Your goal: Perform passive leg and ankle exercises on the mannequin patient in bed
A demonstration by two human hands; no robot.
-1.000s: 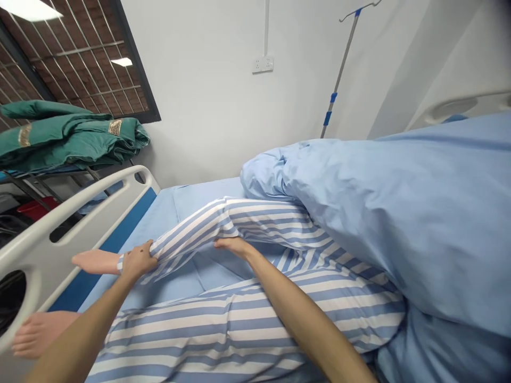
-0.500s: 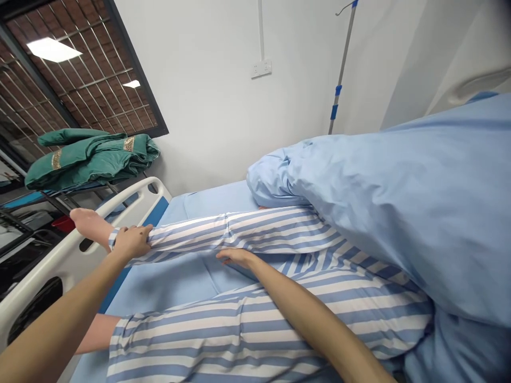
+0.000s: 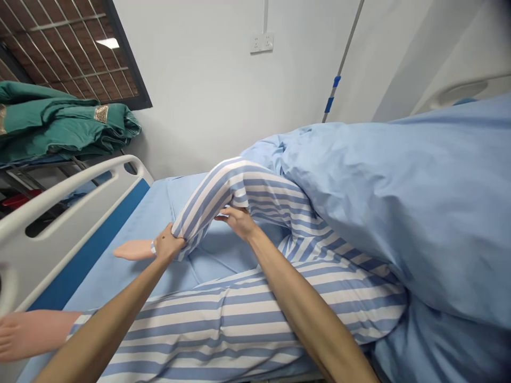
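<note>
Striped mannequin leg (image 3: pixel 215 197) lifted higher, knee bent, in hands (image 3: pixel 170 244) (image 3: pixel 236 221)

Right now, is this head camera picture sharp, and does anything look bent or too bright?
In the head view, the left hand and right hand look sharp, with no clear motion blur; the white bed rail seems bowed, probably by a wide lens; the main bright spot is a small lamp patch in the window grille.
</note>
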